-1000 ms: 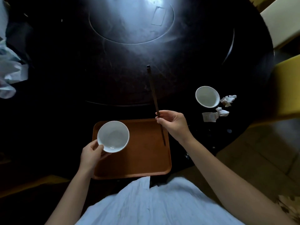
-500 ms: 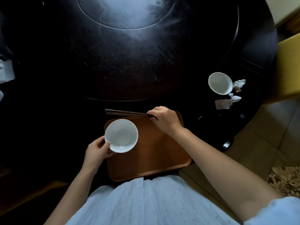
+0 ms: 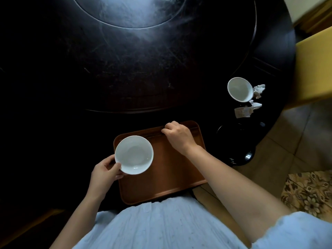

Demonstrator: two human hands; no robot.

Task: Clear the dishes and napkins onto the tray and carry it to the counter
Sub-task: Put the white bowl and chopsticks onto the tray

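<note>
A brown tray [image 3: 172,177] lies on the dark round table [image 3: 125,78] right in front of me. My left hand [image 3: 104,175] grips the near rim of a white bowl [image 3: 134,154] held over the tray's left part. My right hand [image 3: 177,135] rests at the tray's far edge, its fingers closed on dark chopsticks [image 3: 150,136] that lie along that edge. A second white bowl [image 3: 239,88] stands tilted at the right of the table, with crumpled white napkins [image 3: 258,89] beside it and a folded one [image 3: 242,112] in front.
A dark round dish [image 3: 233,130] sits on the table right of the tray. A yellow chair [image 3: 314,69] stands at the right. Tiled floor and a patterned rug [image 3: 309,193] lie lower right. A lazy Susan disc [image 3: 129,13] fills the table's middle.
My right hand swung the chopsticks from pointing away to lying flat, then lowered them onto the tray's far edge. The left hand still holds the bowl over the tray.
</note>
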